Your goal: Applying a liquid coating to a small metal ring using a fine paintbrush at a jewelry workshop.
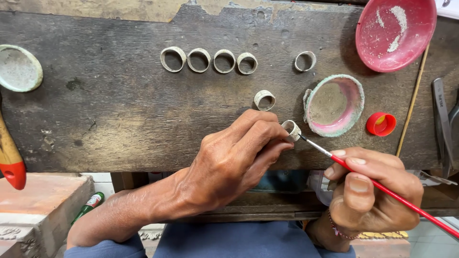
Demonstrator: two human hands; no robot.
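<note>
- Pinching: left hand (pixel 229 162) grips a small metal ring (pixel 291 130) by its rim, at the table (pixel 119 119) edge.
- Right hand (pixel 373 191) closed around a red brush (pixel 382 188), tip touching the ring.
- Handling: likely light, rigid, smooth; hold by the edges.

brush (pixel 392 193) red | rings (pixel 209 60) pale grey | bowl (pixel 395 32) red | cap (pixel 381 124) red

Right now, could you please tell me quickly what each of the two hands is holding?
Left hand: closed, pinching a small grey metal ring at its fingertips.
Right hand: closed on a thin red-handled paintbrush, whose tip touches the ring.
</note>
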